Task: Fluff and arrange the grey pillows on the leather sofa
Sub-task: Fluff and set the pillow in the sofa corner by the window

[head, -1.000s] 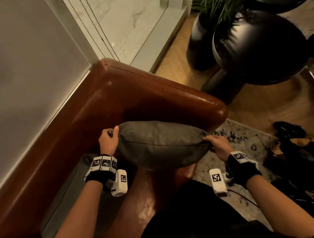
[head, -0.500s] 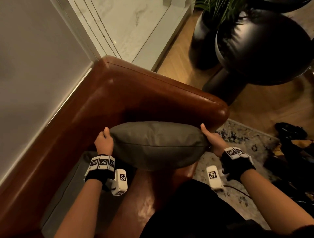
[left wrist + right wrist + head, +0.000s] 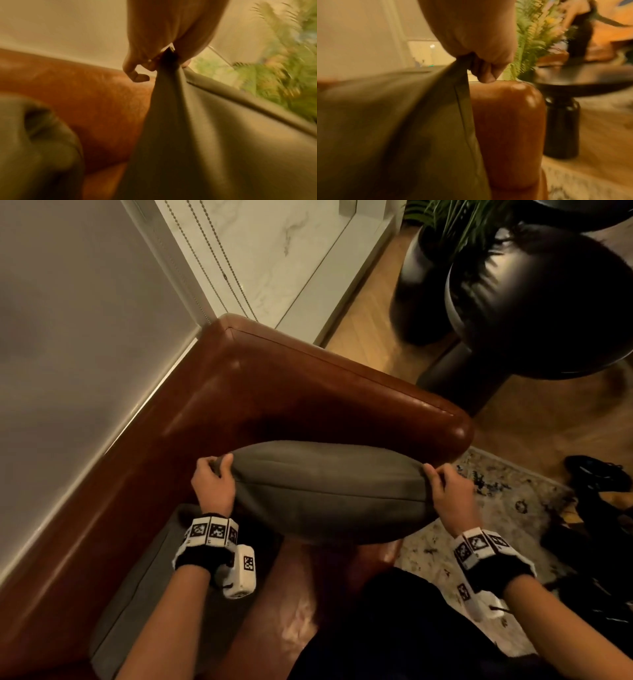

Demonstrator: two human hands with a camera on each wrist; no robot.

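A plump grey pillow [image 3: 329, 491] is held up over the seat of the brown leather sofa [image 3: 291, 392], in front of its armrest. My left hand [image 3: 214, 482] pinches the pillow's left corner [image 3: 169, 65], thumb on top. My right hand [image 3: 445, 486] pinches the right corner [image 3: 464, 63], fingers curled on the fabric. A second grey pillow [image 3: 137, 594] lies flat on the seat at the lower left, partly under my left forearm; it shows blurred in the left wrist view [image 3: 34, 142].
A round black side table [image 3: 534, 302] and a dark planter with a green plant [image 3: 431, 261] stand on the wood floor beyond the armrest. A patterned rug [image 3: 507, 494] lies to the right with dark items [image 3: 596, 484] on it. A wall runs behind the sofa.
Both hands shifted from pressing the pillow's sides to pinching its two top corners. The pillow sits slightly higher and wider between them.
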